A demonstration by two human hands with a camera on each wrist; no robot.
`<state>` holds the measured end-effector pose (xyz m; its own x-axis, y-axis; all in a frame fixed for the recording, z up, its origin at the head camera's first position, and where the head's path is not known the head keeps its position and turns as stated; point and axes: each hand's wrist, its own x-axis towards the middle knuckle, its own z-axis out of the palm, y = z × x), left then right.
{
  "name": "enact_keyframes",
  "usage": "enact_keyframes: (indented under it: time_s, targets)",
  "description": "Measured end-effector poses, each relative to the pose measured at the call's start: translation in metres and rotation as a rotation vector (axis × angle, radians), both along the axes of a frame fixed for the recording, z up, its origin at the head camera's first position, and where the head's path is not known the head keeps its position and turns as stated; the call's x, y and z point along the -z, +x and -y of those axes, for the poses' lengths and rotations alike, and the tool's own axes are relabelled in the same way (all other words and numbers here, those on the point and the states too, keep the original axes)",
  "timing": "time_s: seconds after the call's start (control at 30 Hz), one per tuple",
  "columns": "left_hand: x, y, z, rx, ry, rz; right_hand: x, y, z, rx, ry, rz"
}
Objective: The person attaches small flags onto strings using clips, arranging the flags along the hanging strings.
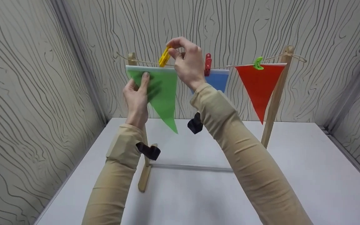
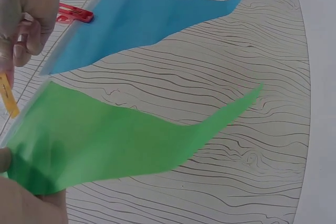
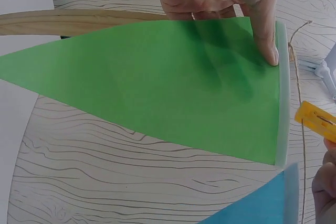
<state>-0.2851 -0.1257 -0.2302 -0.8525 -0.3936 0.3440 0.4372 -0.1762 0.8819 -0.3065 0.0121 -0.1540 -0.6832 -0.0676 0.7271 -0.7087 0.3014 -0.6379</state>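
A green triangular flag (image 1: 162, 93) (image 2: 105, 140) (image 3: 157, 82) hangs at the left end of a string (image 1: 148, 62) stretched between two wooden posts. My left hand (image 1: 137, 93) (image 3: 226, 3) pinches the flag's upper left part, thumb in front and fingers behind. Up at the string, my right hand (image 1: 187, 61) pinches a yellow clothespin (image 1: 164, 57) (image 2: 8, 95) (image 3: 315, 120) above the flag's top edge. A blue flag (image 1: 217, 79) (image 2: 142, 19) under a red clothespin (image 1: 207, 64) (image 2: 76, 13) hangs behind my right wrist. Further right, a red flag (image 1: 259, 86) hangs from a green clothespin (image 1: 257, 63).
The wooden stand has a left post (image 1: 144, 175), a right post (image 1: 275, 97) and a grey crossbar (image 1: 192, 167) on a white table (image 1: 308, 175). Wood-grain walls (image 1: 27, 93) close in at the left, back and right.
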Motion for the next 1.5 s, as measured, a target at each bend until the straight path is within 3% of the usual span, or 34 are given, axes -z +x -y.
enact_keyframes:
  time_s: [0.97,1.3,1.5]
  targets:
    - [-0.0056,-0.0003,-0.0041,0.05,0.013,0.02,0.0035,-0.0005,0.0008,-0.046,0.202,0.022]
    - [-0.0023,0.001,-0.0045,0.06,0.026,0.016,0.0066,0.0006,-0.0043,-0.08,0.243,0.02]
    - [-0.0002,0.0007,-0.0037,0.032,0.005,0.031,0.0087,0.0042,-0.0063,-0.082,0.224,0.007]
